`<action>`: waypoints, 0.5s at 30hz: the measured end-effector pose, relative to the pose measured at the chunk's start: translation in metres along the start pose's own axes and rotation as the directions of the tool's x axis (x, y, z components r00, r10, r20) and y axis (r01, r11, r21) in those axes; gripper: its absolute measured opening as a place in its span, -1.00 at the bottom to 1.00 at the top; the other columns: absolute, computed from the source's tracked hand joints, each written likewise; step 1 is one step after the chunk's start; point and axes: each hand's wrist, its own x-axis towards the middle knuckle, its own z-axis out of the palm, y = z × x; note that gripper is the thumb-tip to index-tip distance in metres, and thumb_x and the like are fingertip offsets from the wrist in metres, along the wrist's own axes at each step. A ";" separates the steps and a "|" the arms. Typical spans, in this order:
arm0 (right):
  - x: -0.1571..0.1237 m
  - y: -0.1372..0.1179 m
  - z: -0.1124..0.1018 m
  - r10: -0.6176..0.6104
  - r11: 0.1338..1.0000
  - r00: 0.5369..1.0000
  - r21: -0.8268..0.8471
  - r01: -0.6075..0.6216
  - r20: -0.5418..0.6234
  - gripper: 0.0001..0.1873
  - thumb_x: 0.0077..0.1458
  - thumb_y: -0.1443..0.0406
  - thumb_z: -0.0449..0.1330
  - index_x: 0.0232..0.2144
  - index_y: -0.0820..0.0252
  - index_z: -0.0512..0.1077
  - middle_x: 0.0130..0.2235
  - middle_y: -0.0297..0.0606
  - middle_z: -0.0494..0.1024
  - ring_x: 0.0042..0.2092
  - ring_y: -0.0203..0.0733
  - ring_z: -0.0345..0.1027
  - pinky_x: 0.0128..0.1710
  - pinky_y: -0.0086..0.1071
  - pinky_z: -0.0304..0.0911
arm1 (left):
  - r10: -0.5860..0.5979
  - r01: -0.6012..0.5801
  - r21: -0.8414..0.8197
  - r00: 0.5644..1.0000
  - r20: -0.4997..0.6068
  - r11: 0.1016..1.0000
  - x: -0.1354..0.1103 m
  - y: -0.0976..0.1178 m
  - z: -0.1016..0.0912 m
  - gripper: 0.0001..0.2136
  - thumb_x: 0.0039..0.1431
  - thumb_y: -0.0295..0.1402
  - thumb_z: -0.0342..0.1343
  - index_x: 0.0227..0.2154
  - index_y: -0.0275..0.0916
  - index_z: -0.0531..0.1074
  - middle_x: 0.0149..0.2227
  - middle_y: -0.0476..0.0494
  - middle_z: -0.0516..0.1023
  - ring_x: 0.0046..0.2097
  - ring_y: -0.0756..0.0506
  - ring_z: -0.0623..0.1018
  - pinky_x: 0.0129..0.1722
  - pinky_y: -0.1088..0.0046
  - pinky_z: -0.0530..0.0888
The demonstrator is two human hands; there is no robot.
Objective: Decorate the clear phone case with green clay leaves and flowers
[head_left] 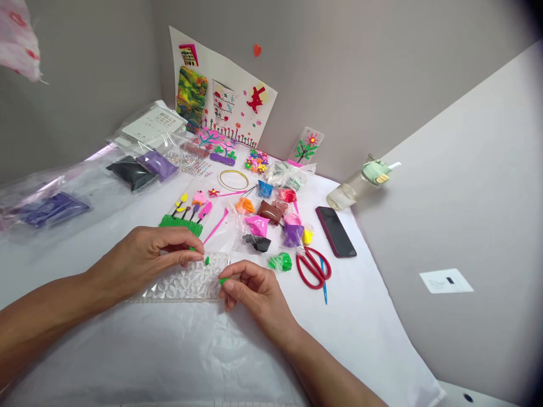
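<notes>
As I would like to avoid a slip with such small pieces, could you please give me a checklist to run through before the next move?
1. Left hand has its piece: ok, a green bit shows at the fingertips.
2. Right hand has its piece: ok, a green lump shows between thumb and finger.
3. Clear case lies flat: ok, between the hands.
4. Small green piece on the case is free of the fingers: ok, just beside the left fingertips.
5. Phone is out of the way: ok, well beyond the right hand.
6. Wrapped green clay is sealed: cannot tell.
</notes>
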 end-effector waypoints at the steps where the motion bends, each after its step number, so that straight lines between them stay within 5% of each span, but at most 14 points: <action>1: 0.000 0.000 0.000 0.000 1.000 1.000 -0.001 0.000 0.000 -0.68 0.12 0.05 0.46 -0.27 0.16 0.60 -0.42 -0.36 0.58 -0.46 -0.34 0.36 -0.37 -0.41 0.39 | 0.011 -0.011 0.014 1.000 0.009 1.000 0.000 0.000 -0.001 -0.74 0.22 0.01 0.24 -0.40 -0.01 0.68 -0.39 0.05 0.67 -0.34 -0.08 0.60 -0.32 0.54 0.47; 7: 0.000 0.000 0.000 -0.005 1.000 1.000 -0.007 0.005 -0.002 -0.68 0.12 0.06 0.46 -0.28 0.17 0.59 -0.42 -0.36 0.58 -0.46 -0.34 0.35 -0.37 -0.40 0.39 | 0.127 -0.114 0.196 0.990 -0.054 0.974 0.001 -0.003 -0.003 -0.69 0.35 -0.03 0.08 -0.28 0.02 0.70 -0.28 0.07 0.64 -0.19 -0.08 0.60 -0.15 0.52 0.49; 15: 0.000 0.002 0.000 -0.005 1.000 1.000 -0.001 0.005 -0.002 -0.70 0.13 0.07 0.45 -0.26 0.17 0.59 -0.43 -0.36 0.58 -0.46 -0.34 0.36 -0.36 -0.41 0.38 | 0.091 -0.089 0.037 0.995 -0.041 0.995 0.000 -0.003 0.002 -0.84 0.26 -0.13 0.22 -0.25 0.03 0.67 -0.23 0.06 0.71 -0.18 -0.11 0.64 -0.16 0.55 0.50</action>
